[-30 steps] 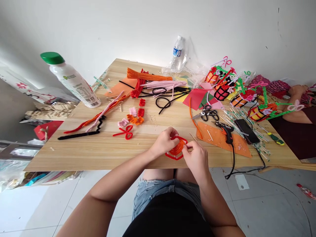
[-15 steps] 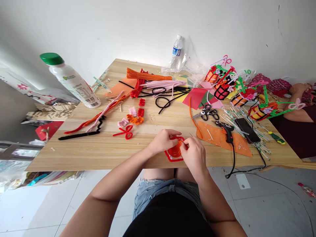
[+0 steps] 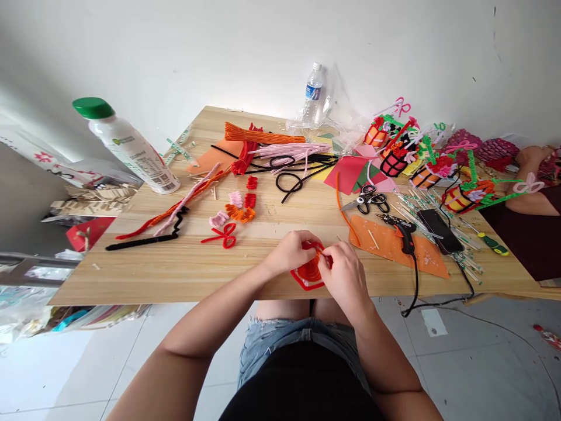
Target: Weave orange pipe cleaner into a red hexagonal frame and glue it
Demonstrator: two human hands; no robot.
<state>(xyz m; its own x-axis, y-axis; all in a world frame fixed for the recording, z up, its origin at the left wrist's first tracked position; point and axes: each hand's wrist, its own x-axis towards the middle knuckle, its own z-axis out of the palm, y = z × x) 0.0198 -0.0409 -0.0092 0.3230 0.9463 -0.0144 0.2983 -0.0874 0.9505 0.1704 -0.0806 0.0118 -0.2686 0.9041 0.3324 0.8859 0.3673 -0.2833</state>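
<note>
At the table's front edge, both my hands grip a small pipe-cleaner piece (image 3: 310, 271), an orange coil inside a red angular outline. My left hand (image 3: 293, 252) is closed on its upper left side. My right hand (image 3: 346, 269) pinches its right side, fingertips together; what exactly lies between them is hidden. Left of my hands lies a red pipe-cleaner bow (image 3: 227, 235). Beyond it are crimped orange (image 3: 240, 213), pink and red pipe-cleaner bits. An orange pipe cleaner (image 3: 338, 199) curves across the table to the right.
Scissors (image 3: 367, 200), a corded glue gun (image 3: 404, 233), a phone (image 3: 439, 231) and a screwdriver (image 3: 493, 243) lie to the right. Finished-looking little baskets (image 3: 394, 159) stand behind them. Pipe-cleaner bundles (image 3: 265, 133) fill the back. A green-capped bottle (image 3: 131, 149) stands left. Another person's arm (image 3: 526, 187) shows far right.
The red outline of the piece has turned or tilted slightly between my hands. Both hands keep nearly the same place, and the view has shifted a little.
</note>
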